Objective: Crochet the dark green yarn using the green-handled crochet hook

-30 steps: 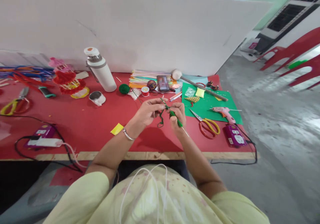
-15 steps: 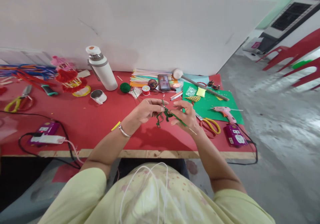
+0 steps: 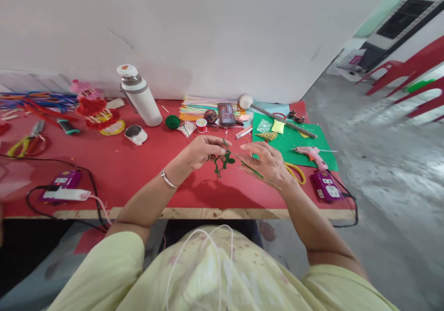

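Over the middle of the red-covered table, my left hand (image 3: 203, 152) pinches a small dark green piece of crocheted yarn (image 3: 228, 159), with loops dangling below the fingers. A strand runs back from this hand toward a green yarn ball (image 3: 172, 122). My right hand (image 3: 268, 163) is closed around a crochet hook (image 3: 254, 170) with a green grip, its pale end pointing back toward the wrist. A gap separates the right fingers from the yarn piece. Under the right hand, yellow-handled scissors (image 3: 298, 174) are partly hidden.
A white thermos (image 3: 144, 100) and a metal-lined cup (image 3: 136, 135) stand to the left. At right, a pink glue gun (image 3: 314, 156) lies on a green sheet (image 3: 326, 144), near a purple power box (image 3: 326, 187). A white board (image 3: 194, 38) rises behind the table.
My right hand has moved right with the hook, away from the yarn piece, and now covers more of the scissors. The left hand has shifted slightly left, still pinching the yarn.
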Demonstrator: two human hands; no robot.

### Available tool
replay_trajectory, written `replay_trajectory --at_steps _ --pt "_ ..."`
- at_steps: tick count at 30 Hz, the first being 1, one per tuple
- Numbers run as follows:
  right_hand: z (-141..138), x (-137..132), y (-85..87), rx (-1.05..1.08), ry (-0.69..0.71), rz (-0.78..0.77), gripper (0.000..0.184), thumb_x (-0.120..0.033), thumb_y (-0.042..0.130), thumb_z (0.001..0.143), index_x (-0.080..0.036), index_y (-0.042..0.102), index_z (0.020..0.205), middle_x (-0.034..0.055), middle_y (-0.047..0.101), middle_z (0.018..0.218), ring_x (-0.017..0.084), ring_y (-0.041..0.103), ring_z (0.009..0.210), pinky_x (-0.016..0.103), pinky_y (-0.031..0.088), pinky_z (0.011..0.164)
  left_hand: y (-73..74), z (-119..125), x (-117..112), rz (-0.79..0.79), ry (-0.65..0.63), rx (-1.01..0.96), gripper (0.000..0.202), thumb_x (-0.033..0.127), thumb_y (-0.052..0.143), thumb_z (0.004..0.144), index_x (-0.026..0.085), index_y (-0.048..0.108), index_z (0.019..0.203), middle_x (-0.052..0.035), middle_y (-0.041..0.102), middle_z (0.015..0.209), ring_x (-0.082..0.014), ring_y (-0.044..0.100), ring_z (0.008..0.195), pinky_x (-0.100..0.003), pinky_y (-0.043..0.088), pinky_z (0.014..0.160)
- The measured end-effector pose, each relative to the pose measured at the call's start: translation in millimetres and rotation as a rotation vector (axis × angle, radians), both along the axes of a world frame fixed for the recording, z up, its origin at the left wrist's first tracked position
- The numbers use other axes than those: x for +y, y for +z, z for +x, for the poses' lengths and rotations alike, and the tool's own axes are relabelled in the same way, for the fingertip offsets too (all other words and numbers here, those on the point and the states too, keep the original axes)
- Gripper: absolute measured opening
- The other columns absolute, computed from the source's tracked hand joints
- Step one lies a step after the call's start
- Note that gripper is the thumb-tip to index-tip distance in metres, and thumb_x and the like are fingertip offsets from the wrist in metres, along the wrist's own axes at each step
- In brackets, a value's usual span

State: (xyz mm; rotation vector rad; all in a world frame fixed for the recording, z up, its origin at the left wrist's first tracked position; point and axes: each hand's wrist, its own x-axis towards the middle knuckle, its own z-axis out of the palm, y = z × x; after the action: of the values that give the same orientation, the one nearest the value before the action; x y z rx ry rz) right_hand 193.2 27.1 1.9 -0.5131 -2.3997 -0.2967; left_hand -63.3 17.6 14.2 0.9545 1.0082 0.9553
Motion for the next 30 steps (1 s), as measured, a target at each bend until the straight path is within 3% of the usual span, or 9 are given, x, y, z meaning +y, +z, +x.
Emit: replay_trajectory --at_steps 6,15,17,24,30 --pt "2.4 -2.9 7.2 0.059 0.143 -0.145 0.021 -0.031 0.069 0.099 -0.028 0.073 0.120 0.0100 0.069 0.127 0.024 0.068 0.113 0.038 0.064 0.086 -4.9 -3.8 1.7 0.055 -0.082 0.039 0.031 0.019 0.082 0.055 0.013 0.084 0.085 -0.0008 0.067 0.061 -0.0077 0.049 0.051 -0.024 0.033 0.052" --pt "0.9 -7.9 5.3 0.303 0.296 -0.695 0.022 -0.031 0.060 0.104 -0.029 0.080 0.113 0.0100 0.060 0.129 0.023 0.062 0.121 0.038 0.062 0.093 -0.3 -2.2 -2.4 0.026 -0.162 0.036 0.032 0.019 0.081 0.054 0.014 0.085 0.086 -0.0028 0.070 0.064 -0.0104 0.057 0.055 -0.023 0.037 0.053" --pt "0.4 -7.8 3.1 0.314 0.299 -0.710 0.022 -0.031 0.060 0.104 -0.030 0.079 0.115 0.0096 0.059 0.130 0.023 0.062 0.120 0.039 0.062 0.093 0.5 -2.0 -2.4 0.015 -0.160 0.023 0.031 0.019 0.081 0.055 0.014 0.085 0.085 -0.0032 0.071 0.066 -0.0109 0.059 0.056 -0.023 0.039 0.053" --pt "-0.4 -10.1 1.1 0.256 0.238 -0.524 0.022 -0.028 0.064 0.101 -0.029 0.077 0.119 0.0107 0.062 0.129 0.025 0.062 0.118 0.038 0.060 0.086 -0.6 -3.4 -3.1 0.062 -0.113 0.036 0.031 0.019 0.082 0.058 0.013 0.085 0.088 -0.0031 0.071 0.066 -0.0072 0.051 0.052 -0.023 0.034 0.051" --pt "-6.3 -21.0 0.0 0.388 0.158 -0.749 0.023 -0.031 0.059 0.104 -0.028 0.080 0.110 0.0098 0.058 0.126 0.024 0.060 0.117 0.044 0.056 0.099 -1.3 3.6 -5.4 0.190 -0.071 0.011 0.029 0.018 0.084 0.059 0.014 0.084 0.088 -0.0016 0.069 0.067 -0.0092 0.057 0.060 -0.023 0.044 0.059"
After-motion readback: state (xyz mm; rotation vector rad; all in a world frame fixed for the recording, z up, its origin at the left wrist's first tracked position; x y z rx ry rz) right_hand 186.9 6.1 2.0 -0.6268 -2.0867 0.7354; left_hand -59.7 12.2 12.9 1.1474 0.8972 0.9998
